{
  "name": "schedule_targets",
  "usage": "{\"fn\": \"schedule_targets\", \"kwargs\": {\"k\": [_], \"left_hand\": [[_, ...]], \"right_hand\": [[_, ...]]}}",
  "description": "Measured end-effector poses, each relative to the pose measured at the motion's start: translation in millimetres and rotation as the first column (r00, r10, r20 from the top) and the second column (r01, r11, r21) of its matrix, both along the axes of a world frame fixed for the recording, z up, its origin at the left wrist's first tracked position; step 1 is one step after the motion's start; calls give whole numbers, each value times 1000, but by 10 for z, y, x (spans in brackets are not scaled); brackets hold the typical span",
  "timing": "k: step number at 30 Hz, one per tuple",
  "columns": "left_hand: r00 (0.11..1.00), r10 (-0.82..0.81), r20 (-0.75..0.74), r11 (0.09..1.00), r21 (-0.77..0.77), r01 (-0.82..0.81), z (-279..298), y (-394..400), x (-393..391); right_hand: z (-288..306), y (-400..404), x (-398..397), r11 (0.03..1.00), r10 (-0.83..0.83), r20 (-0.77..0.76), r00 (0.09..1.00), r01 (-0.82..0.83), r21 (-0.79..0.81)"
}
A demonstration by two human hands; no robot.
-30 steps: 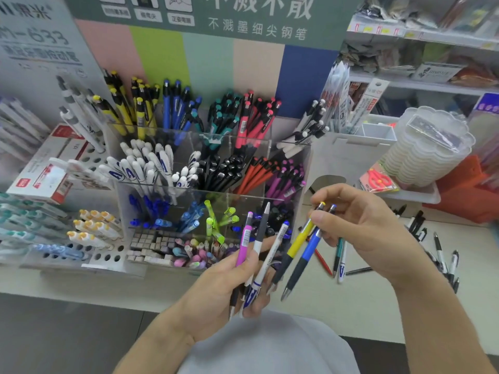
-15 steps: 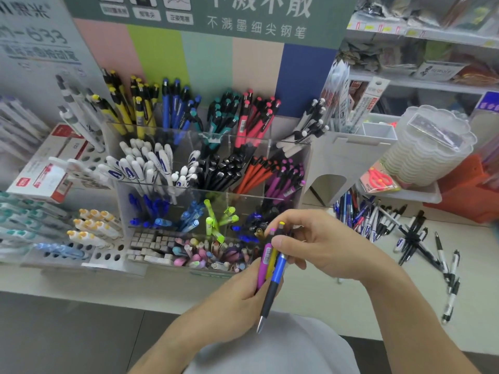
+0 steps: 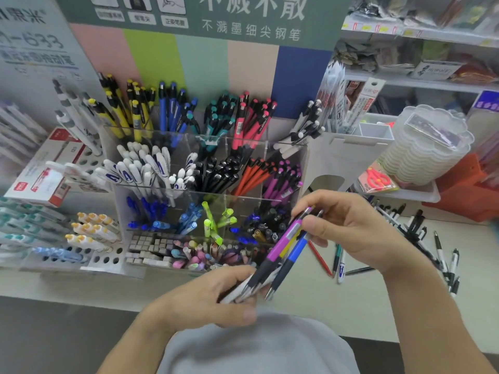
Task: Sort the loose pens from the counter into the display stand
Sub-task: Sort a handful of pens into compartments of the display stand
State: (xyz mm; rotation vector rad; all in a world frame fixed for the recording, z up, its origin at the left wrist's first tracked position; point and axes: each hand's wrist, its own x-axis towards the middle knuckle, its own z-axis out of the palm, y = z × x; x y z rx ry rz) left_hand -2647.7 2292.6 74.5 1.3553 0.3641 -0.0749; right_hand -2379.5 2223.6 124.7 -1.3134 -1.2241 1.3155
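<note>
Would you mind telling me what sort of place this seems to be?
Most likely a stationery shop: a clear acrylic display stand holds pens sorted by colour, a green printed sign advertises pens, and packaged goods fill the white wall shelves.

A stationery shop; pen display stand, stocked price-tagged shelves

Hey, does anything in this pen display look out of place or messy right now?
Yes. Loose pens lie scattered at odd angles on the counter right of the display stand, a red pen among them. In the stand's back row, a few teal-capped pens sit among the blue ones.
</note>
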Motion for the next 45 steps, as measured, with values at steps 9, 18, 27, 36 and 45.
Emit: {"fn": "schedule_targets", "kwargs": {"k": [9, 18, 27, 36, 45], "left_hand": [[793, 610, 0, 788, 105, -606, 43, -28, 131], [620, 783, 58, 580, 291, -761, 329, 146, -8], [315, 935, 162, 314, 33, -949, 494, 536, -289], [392, 897, 203, 383, 85, -920, 723, 916, -435], [435, 880, 190, 420, 113, -900, 745, 1096, -435]], "right_hand": [[5, 141, -161, 995, 97, 186, 978, -88, -56], [251, 825, -722, 984, 51, 446, 894, -123, 132], [927, 1557, -738, 731, -495, 299, 816, 205, 651], [790, 2088, -1110, 735, -467, 650, 600, -145, 662], [866, 2052, -1246, 873, -101, 353, 930, -87, 480]]}}
